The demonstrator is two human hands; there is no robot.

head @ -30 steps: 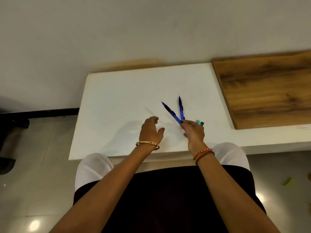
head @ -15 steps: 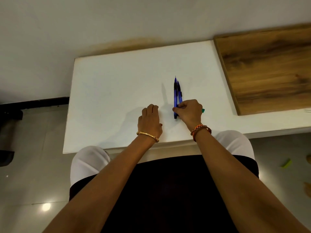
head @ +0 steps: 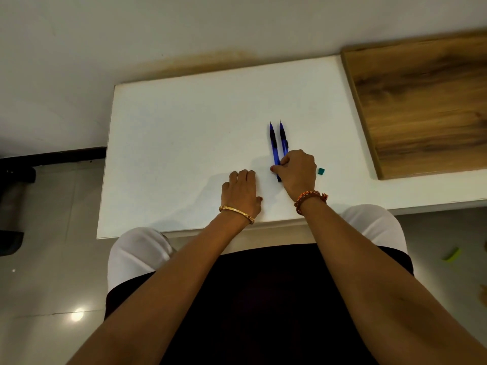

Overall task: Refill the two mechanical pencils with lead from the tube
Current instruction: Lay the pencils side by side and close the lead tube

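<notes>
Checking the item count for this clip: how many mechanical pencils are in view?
2. Both lie side by side on the white table, tips pointing away: left pencil, right pencil, rear ends under the right hand.

A plain room in a home or small office, I'd say: a white table [head: 184,143] pushed against a bare, stained wall [head: 184,30], a wood-grain board [head: 421,101] at its right edge, and glossy floor tiles [head: 47,259] (lamp glare below).

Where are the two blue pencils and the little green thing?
left blue pencil [head: 273,142], head view, on its dark grip
right blue pencil [head: 282,137], head view, on its dark grip
small green thing [head: 321,171], head view, on its top face
</notes>
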